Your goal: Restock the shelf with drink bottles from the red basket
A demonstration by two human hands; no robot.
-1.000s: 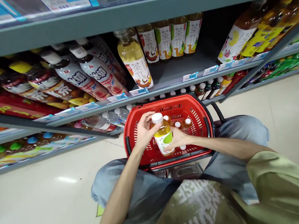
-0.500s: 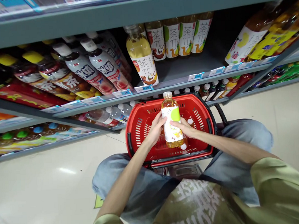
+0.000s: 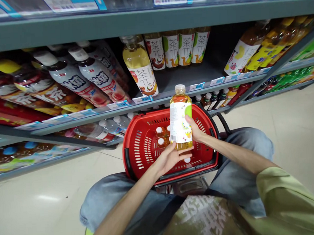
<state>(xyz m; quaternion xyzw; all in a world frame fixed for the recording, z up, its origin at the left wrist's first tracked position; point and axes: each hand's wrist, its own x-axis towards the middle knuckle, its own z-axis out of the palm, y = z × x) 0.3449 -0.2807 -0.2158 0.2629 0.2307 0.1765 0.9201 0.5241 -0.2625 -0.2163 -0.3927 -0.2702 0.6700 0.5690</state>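
Note:
I hold a bottle of yellow drink (image 3: 180, 118) upright above a red shopping basket (image 3: 140, 150). The bottle has a white cap and a white label with a green patch. My right hand (image 3: 197, 131) grips its right side around the label. My left hand (image 3: 171, 159) lies under the bottle's base with the fingers stretched out, cupping it from below. Inside the basket stand several small bottles with white caps (image 3: 160, 136). The basket rests on the floor between my knees.
A grey shelf (image 3: 212, 67) straight ahead carries a row of tea bottles (image 3: 179, 48) with a bare gap to their right. A larger tea bottle (image 3: 140, 65) stands at the shelf front. Dark drink bottles (image 3: 91, 78) fill the left side. Lower shelves hold more bottles.
The bottle has been lifted out of the basket and turned upright, rising toward the shelf. My left hand slid from the bottle's side down to its base.

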